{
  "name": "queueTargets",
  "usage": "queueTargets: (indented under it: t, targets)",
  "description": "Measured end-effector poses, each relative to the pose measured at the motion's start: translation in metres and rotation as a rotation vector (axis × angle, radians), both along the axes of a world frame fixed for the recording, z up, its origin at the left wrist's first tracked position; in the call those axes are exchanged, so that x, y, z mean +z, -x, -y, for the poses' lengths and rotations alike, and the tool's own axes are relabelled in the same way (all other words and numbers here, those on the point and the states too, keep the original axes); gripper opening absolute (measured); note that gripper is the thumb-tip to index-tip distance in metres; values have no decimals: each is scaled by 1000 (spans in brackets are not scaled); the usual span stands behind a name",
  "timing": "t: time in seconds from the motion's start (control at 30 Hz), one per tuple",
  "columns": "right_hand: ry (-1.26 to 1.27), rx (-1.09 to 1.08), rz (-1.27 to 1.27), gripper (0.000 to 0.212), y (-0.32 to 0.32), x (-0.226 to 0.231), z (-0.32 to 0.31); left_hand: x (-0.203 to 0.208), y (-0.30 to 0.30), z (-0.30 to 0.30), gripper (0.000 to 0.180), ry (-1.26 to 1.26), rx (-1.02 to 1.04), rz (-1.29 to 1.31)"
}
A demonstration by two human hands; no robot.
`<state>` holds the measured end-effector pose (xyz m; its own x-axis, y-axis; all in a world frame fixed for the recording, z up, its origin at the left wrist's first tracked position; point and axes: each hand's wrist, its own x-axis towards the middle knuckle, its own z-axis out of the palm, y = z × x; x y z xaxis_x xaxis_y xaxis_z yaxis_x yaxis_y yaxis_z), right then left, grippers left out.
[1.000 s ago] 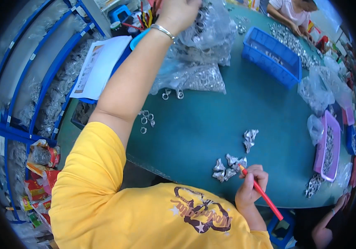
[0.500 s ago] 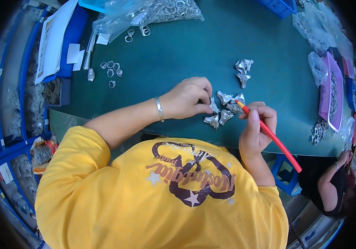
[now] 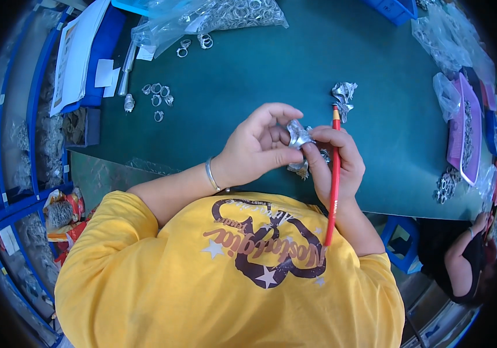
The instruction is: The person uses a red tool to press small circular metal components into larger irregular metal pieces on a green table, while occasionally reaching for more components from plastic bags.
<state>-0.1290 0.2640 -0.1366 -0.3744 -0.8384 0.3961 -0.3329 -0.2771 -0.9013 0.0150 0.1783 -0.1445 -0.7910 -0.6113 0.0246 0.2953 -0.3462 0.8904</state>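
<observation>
A shiny silver metal piece (image 3: 300, 134), shaped like a chunky ring, is held up between my hands over the green table. My left hand (image 3: 248, 149) grips it between thumb and curled fingers. With thumb and forefinger, my right hand (image 3: 341, 165) touches its right side. The same right hand holds a red pencil (image 3: 334, 194) almost upright, tan tip pointing away from me. Below the hands, parts of more silver pieces (image 3: 299, 170) show on the table; my fingers hide the others. Farther off, a small cluster of similar pieces (image 3: 344, 91) lies beyond the pencil tip.
Several rings (image 3: 156, 90) lie at the left, near a metal rod (image 3: 125, 72). A clear bag of rings (image 3: 242, 16) lies at the far side. To the right stand a purple basket (image 3: 456, 130) and loose rings (image 3: 445, 185). Another person's arm (image 3: 460, 258) is at lower right.
My left hand has lifted a silver piece from the group on the table. The right hand has moved left to meet it, and the pencil has swung from slanted to nearly upright.
</observation>
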Motion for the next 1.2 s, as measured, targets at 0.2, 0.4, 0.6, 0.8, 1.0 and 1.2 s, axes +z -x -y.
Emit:
queueTargets:
  t: [0.2,0.4,0.6,0.8,1.0,1.2]
  targets:
    - [-361,187,622,11,5,7,-5,6,-1,1,42,229,2,77]
    - [-499,216,612,15,8,14,-7,4,-3,-2,35,137,-17,62]
    - [-179,-48,117,36,6,8,-9,14,-3,-2,31,-102,15,170]
    - [201,-21,56,11,2,11,-15,12,-3,-3,33,-72,8,183]
    - [221,67,-192,17,10,13,-15,5,-3,-6,33,-20,35,195]
    - [233,39,-207,18,6,11,-11,5,-2,-7,31,194,72,221]
